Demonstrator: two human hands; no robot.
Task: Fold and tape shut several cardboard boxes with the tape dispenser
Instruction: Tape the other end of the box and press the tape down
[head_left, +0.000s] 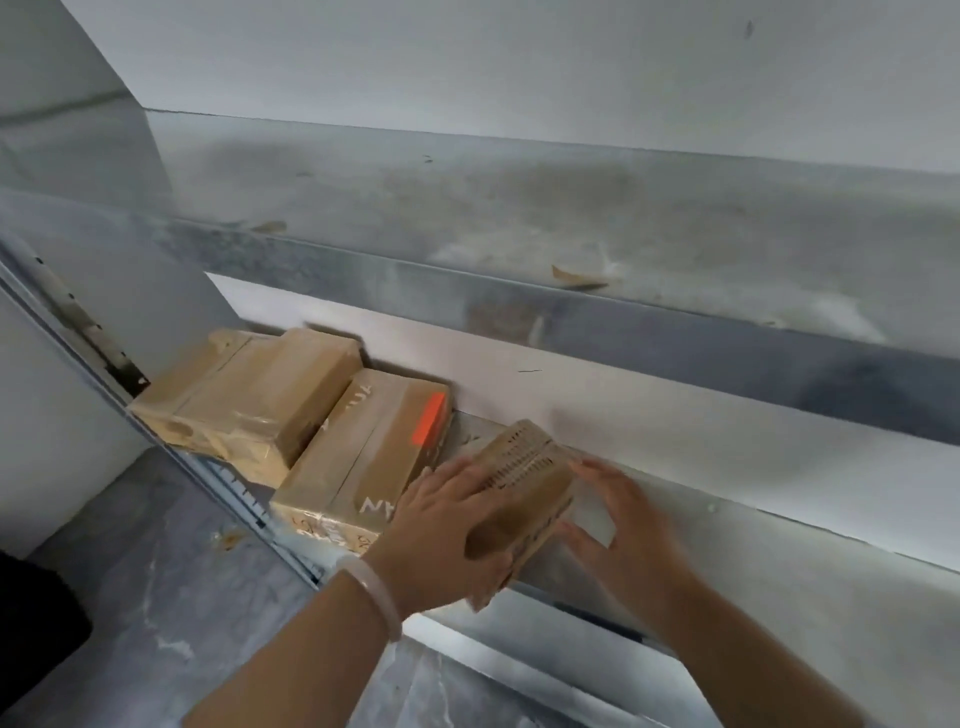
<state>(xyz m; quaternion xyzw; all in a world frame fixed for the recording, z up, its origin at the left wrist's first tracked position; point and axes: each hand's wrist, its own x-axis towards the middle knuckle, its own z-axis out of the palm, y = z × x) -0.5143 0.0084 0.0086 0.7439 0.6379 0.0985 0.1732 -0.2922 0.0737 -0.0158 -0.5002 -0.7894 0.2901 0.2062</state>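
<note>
Gripping box (535, 486) — left hand (441, 525) | right hand (623, 525) alongside, blurred | box print illegible

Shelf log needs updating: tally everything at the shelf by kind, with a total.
Cardboard boxes: 3 (left box, orange-labelled box, held box)
Hands: 2 (left hand, right hand)
Orange label: 1
White bracelet: 1
Total: 7
</note>
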